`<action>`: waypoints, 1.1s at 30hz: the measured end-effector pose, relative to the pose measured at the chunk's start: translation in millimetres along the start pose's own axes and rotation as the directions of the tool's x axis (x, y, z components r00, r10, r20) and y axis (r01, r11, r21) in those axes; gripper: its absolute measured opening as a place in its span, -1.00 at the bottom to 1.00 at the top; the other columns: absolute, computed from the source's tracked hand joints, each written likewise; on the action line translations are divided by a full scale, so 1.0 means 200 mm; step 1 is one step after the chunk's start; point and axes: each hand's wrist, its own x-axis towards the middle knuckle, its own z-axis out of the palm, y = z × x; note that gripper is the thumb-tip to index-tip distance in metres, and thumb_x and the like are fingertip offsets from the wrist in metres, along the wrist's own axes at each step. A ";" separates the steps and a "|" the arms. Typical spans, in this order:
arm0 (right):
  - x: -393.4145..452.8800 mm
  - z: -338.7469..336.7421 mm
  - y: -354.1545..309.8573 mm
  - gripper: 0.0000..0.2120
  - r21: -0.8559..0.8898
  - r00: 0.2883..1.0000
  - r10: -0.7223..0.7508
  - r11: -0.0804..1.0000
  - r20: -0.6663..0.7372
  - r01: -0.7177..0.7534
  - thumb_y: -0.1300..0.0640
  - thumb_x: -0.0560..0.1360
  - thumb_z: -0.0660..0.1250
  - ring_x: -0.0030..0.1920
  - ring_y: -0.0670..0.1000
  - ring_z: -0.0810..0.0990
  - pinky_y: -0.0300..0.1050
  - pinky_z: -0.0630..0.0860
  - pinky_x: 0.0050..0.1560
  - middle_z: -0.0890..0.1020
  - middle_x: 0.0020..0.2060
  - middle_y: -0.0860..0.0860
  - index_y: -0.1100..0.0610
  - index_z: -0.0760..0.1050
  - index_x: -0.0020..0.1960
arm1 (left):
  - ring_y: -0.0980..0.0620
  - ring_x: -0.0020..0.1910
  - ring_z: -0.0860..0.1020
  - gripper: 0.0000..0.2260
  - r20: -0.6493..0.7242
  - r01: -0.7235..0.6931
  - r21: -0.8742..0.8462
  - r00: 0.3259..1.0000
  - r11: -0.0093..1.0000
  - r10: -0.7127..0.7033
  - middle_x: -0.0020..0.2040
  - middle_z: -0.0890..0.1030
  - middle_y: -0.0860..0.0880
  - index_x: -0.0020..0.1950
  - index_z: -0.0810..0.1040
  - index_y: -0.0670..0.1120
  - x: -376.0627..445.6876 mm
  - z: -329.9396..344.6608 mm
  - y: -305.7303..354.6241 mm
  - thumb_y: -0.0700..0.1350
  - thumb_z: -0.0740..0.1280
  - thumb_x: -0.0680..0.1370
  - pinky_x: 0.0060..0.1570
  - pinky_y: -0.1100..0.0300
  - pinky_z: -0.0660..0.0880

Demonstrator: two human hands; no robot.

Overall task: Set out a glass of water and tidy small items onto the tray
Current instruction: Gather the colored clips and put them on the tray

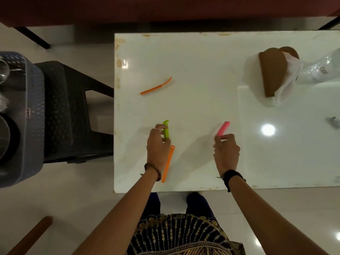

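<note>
Left hand (157, 142): pinches green clip (166, 130), lifting it for collection.
Right hand (226, 150): pinches pink clip (223, 128) likewise.
Orange clips (167, 163): two lie loose on surface (193, 107).
Tray: not evident.

Counted four plastic sealing clips: two orange (156, 87) (167, 163), one green (166, 130), one pink (223, 128).

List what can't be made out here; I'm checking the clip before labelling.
- Plastic bottle, head view: cut off by the right edge.
- Small grey item: too blurred to identify.
- Basket contents: cropped by the left edge.
- Green clip: lower end hidden by left hand.
</note>
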 end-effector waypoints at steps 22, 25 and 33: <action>-1.26 1.35 -1.20 -0.83 -0.133 0.648 -0.410 0.773 0.642 0.620 0.01 0.40 0.31 -0.12 0.19 0.59 0.01 0.52 -0.15 0.65 -0.18 0.12 0.12 0.56 -0.19 | -0.08 -0.11 0.54 -0.81 -0.510 0.135 0.211 0.860 0.968 -0.009 -0.03 0.57 -0.09 0.11 0.47 -0.08 0.05 -1.73 -0.24 -0.15 0.28 0.50 -0.15 0.23 0.37; -1.24 1.44 -1.21 -0.85 -0.247 0.601 -0.440 0.631 0.667 0.736 0.10 0.41 0.29 -0.13 0.24 0.57 -0.01 0.48 -0.20 0.62 -0.16 0.17 0.20 0.53 -0.18 | -0.24 -0.03 0.56 -0.75 -0.393 0.172 0.372 0.920 0.912 -0.013 0.08 0.54 -0.16 0.22 0.38 -0.06 0.13 -1.72 -0.35 -0.10 0.22 0.55 -0.10 -0.08 0.51; -1.20 1.49 -1.24 -0.82 -0.299 0.480 -0.555 0.388 0.679 0.872 0.14 0.55 0.18 -0.12 0.25 0.58 -0.03 0.33 -0.30 0.62 -0.11 0.19 0.23 0.47 -0.10 | -0.22 0.05 0.57 -0.76 -0.356 0.128 0.351 0.934 0.928 0.006 0.16 0.54 -0.15 0.23 0.40 -0.09 0.22 -1.68 -0.44 -0.14 0.23 0.57 -0.05 -0.13 0.53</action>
